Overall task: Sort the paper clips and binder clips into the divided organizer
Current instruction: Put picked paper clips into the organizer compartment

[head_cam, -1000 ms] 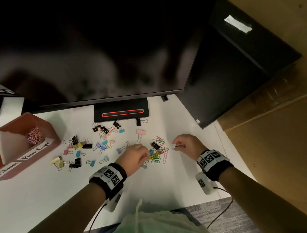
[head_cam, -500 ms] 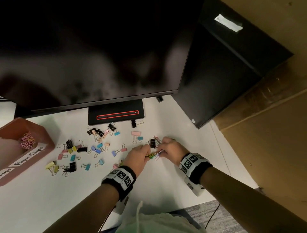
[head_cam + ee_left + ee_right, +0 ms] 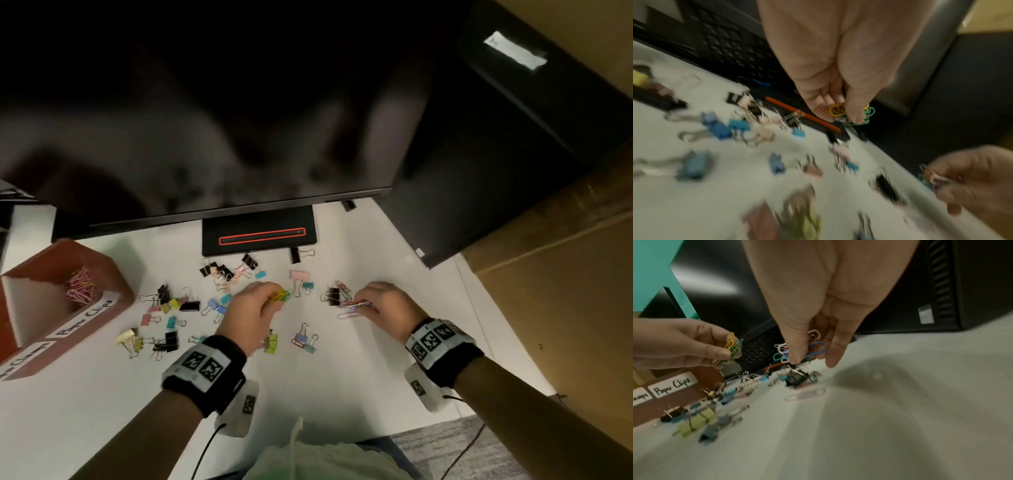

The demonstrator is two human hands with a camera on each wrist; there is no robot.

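Note:
My left hand (image 3: 255,306) (image 3: 840,112) pinches a bunch of yellow and green paper clips (image 3: 281,296) (image 3: 838,110) (image 3: 732,345) above the desk. To its right, my right hand (image 3: 380,303) (image 3: 809,353) pinches several blue, white and orange paper clips (image 3: 358,305) (image 3: 816,348) just over the surface. One pale paper clip (image 3: 346,314) (image 3: 807,395) lies loose under it. Coloured and black binder clips (image 3: 178,305) are scattered on the white desk (image 3: 85,411). The red-brown divided organizer (image 3: 113,274) stands at the left, pink paper clips (image 3: 80,286) in its compartment labelled "Paper Clips" (image 3: 673,387).
A dark monitor (image 3: 205,120) overhangs the back of the desk, its stand base (image 3: 258,236) just behind the clips. A black computer tower (image 3: 496,154) stands at the right. The desk's front edge runs near my forearms, grey carpet (image 3: 462,452) below it.
Both hands met at the paper clip pile half a second ago; they have since drawn apart, left hand going left with yellow-green clips, right hand going right with blue and white ones.

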